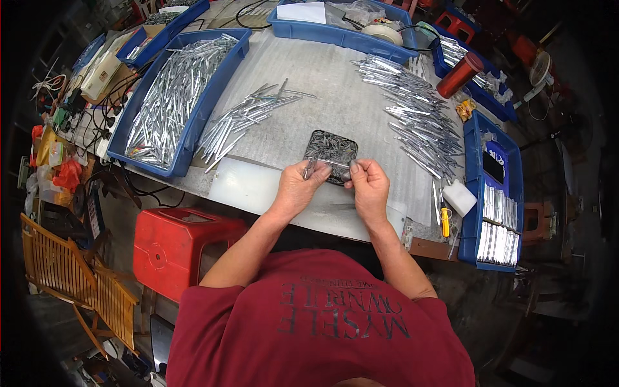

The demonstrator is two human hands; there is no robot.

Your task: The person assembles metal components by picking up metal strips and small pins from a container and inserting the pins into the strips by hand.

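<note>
Tray was piled with pins, bin with sticks. Thin rod got pinched roughly left-to-right between left hand and right hand.

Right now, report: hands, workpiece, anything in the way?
Left hand, right hand: both gripping a slim metal rod. Rod over black tray of small metal parts. Hands partly hide tray's near edge.

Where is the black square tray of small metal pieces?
In the head view, the black square tray is near the middle, partly behind the left hand and right hand, with silver metal strips piled to its left and right.
</note>
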